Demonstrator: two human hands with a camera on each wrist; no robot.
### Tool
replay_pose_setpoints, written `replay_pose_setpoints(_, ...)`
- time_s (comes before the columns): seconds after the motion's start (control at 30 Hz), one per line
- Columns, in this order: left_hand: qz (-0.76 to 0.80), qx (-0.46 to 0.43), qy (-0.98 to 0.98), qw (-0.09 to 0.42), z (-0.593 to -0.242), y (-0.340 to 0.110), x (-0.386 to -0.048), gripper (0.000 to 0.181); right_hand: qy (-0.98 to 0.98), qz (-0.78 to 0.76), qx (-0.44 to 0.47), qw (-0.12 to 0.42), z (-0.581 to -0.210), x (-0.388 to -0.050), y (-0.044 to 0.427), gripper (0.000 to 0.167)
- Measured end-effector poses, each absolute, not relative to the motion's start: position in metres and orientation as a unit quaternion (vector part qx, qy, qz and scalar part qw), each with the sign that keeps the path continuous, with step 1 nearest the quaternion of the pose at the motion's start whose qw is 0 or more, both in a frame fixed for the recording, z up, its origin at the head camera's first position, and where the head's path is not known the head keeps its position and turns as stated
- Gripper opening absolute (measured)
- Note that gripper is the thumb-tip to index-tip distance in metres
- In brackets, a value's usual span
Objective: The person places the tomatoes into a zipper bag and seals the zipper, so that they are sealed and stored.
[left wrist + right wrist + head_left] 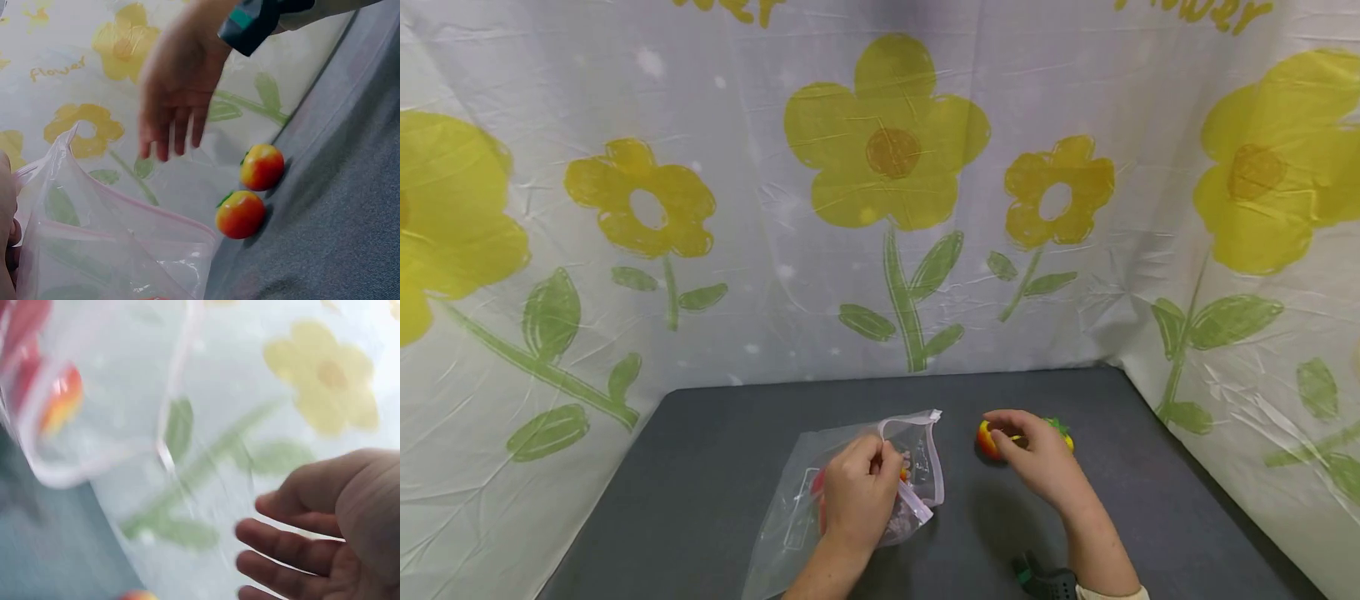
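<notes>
The left hand (861,492) pinches the edge of a clear zip bag (782,500), whose mouth gapes toward the right. Red and yellow-orange items show through the bag's plastic. The right hand (1041,458) is held above the table with relaxed fingers and nothing in them, partly in front of two red-yellow fruits in the head view. In the left wrist view, one fruit (262,167) lies beside another fruit (240,214), both with green tops, apart from the right hand (181,94). The right wrist view shows the right hand (319,531) with its fingers parted.
A dark grey table (715,450) carries the bag and the fruits. Behind it and at both sides hangs a white curtain (760,250) printed with yellow flowers. A dark band (1048,582) is on the right wrist.
</notes>
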State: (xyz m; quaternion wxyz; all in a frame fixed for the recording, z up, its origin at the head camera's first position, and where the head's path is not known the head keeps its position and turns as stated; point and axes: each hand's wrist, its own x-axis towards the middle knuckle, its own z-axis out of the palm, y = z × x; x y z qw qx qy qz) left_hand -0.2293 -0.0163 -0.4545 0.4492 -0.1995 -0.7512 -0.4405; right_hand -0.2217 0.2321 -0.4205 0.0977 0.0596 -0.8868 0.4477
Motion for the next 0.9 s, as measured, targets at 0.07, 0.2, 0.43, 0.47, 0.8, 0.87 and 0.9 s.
replay_pose_setpoints(0.07,-0.443,-0.199,-0.751,0.447,-0.454,-0.016,-0.229,0.036,-0.893,0.432,0.022,0.122,-0.425,-0.224,0.248,0.031)
replay_pose_setpoints(0.2,-0.438,-0.199,-0.751,0.452,-0.454,-0.015,-0.228,0.036,-0.907,0.397,-0.047,0.13,-0.438,-0.229,0.278,0.044)
replay_pose_setpoints(0.43,-0.437,-0.2,-0.752,0.452,-0.455,-0.014,-0.228,0.037,-0.915,0.372,-0.136,0.078,-0.478,-0.246,0.31,0.074)
replay_pose_setpoints(0.47,-0.437,-0.2,-0.751,0.452,-0.456,-0.014,-0.229,0.037,-0.914,0.372,-0.144,0.073,-0.484,-0.248,0.312,0.077)
replay_pose_setpoints(0.8,-0.433,-0.2,-0.749,0.459,-0.459,-0.013,-0.232,0.038,-0.912,0.364,-0.166,0.093,-0.505,-0.253,0.313,0.072)
replay_pose_setpoints(0.87,-0.432,-0.202,-0.75,0.459,-0.459,-0.013,-0.232,0.038,-0.915,0.358,-0.158,0.093,-0.501,-0.251,0.313,0.071)
replay_pose_setpoints(0.9,-0.432,-0.203,-0.75,0.459,-0.46,-0.013,-0.232,0.038,-0.916,0.358,-0.154,0.092,-0.497,-0.25,0.313,0.07)
